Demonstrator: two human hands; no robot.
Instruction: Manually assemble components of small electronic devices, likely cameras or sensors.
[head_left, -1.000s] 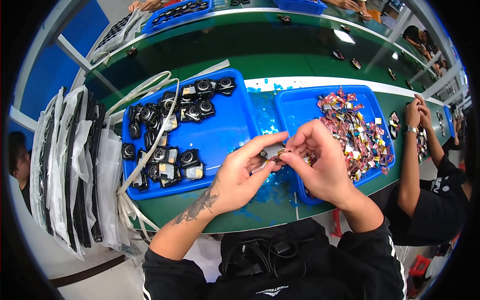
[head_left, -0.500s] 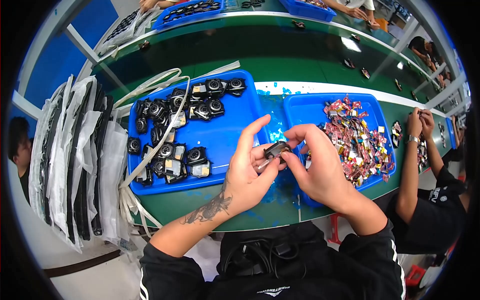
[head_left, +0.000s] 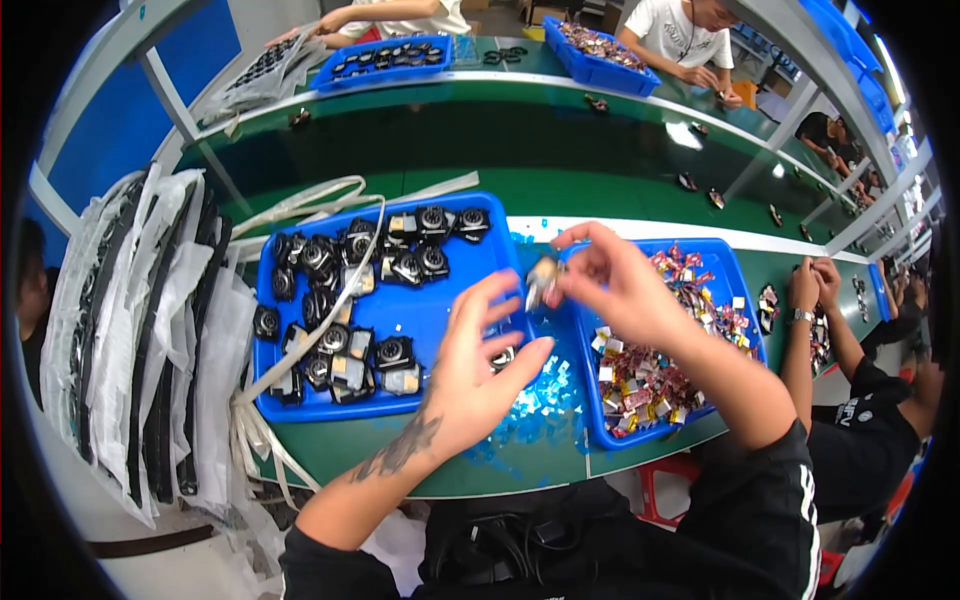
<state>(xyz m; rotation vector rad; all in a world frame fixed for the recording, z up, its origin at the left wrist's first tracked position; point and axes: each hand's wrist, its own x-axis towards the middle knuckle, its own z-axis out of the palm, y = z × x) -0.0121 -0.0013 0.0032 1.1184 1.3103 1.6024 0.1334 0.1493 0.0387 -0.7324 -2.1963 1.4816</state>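
My right hand (head_left: pixel 618 283) is closed, pinching a small electronic assembly (head_left: pixel 543 281) between thumb and fingers. The assembly is smeared by motion and shows pale, grey and pinkish patches. Lower and to the left, my left hand (head_left: pixel 480 375) has its fingers spread, near the right side of a blue tray (head_left: pixel 455 290). A dark round part (head_left: pixel 503 357) shows between its thumb and fingers; whether it touches the hand I cannot tell. Several black watch-like casings (head_left: pixel 335 345) with round faces lie in that tray. The right-hand blue tray (head_left: pixel 745 280) holds a heap of small pink circuit boards (head_left: pixel 665 370).
Blue film scraps (head_left: pixel 550 390) litter the green table between the trays. A pale strap (head_left: pixel 350 285) crosses the left tray. Wrapped stacked trays (head_left: pixel 140 340) stand at left. Beyond lies a green conveyor (head_left: pixel 450 150) with scattered parts. A co-worker's hands (head_left: pixel 815 285) are at right.
My hands have parted; both held a dark casing together before. The right hand has moved up with the assembly, the left has spread its fingers lower down. The whole view has tilted upward.
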